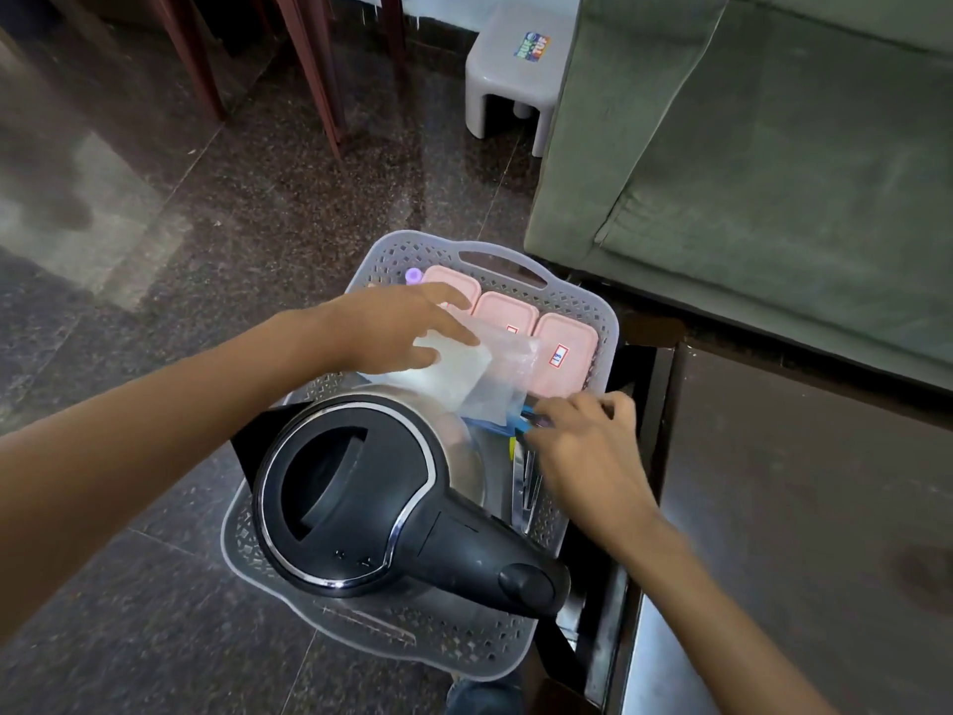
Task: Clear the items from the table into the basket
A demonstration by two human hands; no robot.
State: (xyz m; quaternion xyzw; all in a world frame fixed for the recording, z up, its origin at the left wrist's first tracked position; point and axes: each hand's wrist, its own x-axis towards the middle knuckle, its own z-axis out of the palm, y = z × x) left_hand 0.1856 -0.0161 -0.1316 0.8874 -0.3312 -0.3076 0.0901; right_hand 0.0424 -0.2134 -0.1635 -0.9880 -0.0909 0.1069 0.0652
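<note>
A grey perforated basket stands on the floor beside a dark table. Inside it are a black and steel electric kettle, three pink lidded boxes along the far side, a purple cap, and metal utensils at the right. My left hand lies with straight fingers on a clear plastic bag above the kettle. My right hand pinches the bag's lower right corner, near something blue.
A green sofa fills the upper right, close behind the basket. A small grey plastic stool and dark wooden chair legs stand further back on the speckled stone floor.
</note>
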